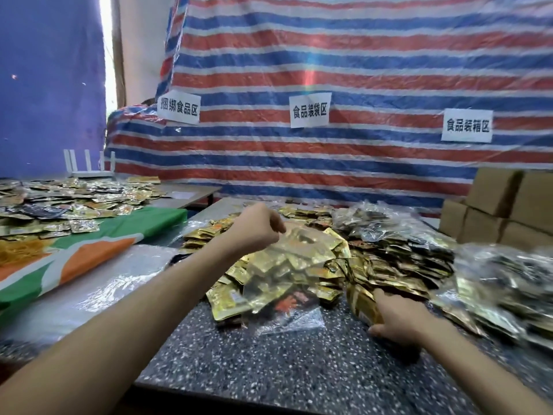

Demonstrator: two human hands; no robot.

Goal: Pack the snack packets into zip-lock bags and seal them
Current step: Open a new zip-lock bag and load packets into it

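**packer_q:** Which step is being caught here, filling or sealing?

**bench_lurker:** Filling, by the look of it. Far left, loose packets (59,205) are spread over a side table next to a green-and-orange cloth (89,244), and nothing there is being touched. Then there's the left hand (257,229). Its fingers are curled in a pinch on the top edge of a clear zip-lock bag (293,274), which is held up off the speckled surface (269,369) and hangs in front of the big pile of gold snack packets (389,265). Some packets seem to be inside already, though they can't really be told from the pile seen through the plastic.

**packer_q:** And the right side?

**bench_lurker:** The right hand (401,320) is set low at the pile's near edge, with its fingers wrapped round a bundle of gold packets (363,301). Further right, filled bags (502,289) are heaped up, and cardboard boxes (508,205) are stacked behind them.

**packer_q:** So what's needed next?

**bench_lurker:** Probably the bundle gets lifted and slid into the bag's mouth. The mouth would have to be kept open for that, which is awkward with only one pinch on the rim, since floppy plastic tends to collapse. The zip doesn't look pressed shut, so sealing is yet to be done.
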